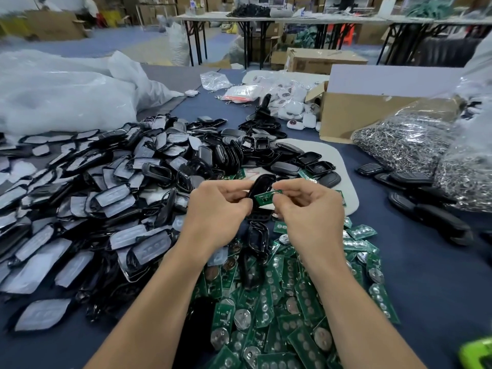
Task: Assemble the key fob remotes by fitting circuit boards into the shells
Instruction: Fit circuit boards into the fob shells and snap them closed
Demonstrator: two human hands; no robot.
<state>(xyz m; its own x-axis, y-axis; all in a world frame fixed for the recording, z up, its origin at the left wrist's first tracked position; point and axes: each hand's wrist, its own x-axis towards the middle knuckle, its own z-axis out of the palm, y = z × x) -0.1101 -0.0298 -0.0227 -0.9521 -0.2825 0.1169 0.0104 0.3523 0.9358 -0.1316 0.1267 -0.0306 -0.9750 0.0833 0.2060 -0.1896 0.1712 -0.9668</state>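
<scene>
My left hand grips a black key fob shell, held upright above the table's middle. My right hand pinches a small green circuit board and holds it against the shell's right side. Below my wrists lies a heap of green circuit boards with round coin cells. A large pile of black shells with grey button pads spreads to the left. More empty black shell halves lie behind my hands on a white mat.
A bag of metal key rings and a cardboard box stand at the right. Finished black fobs lie right of the mat. Big clear plastic bags fill the far left. White fobs in small bags sit behind.
</scene>
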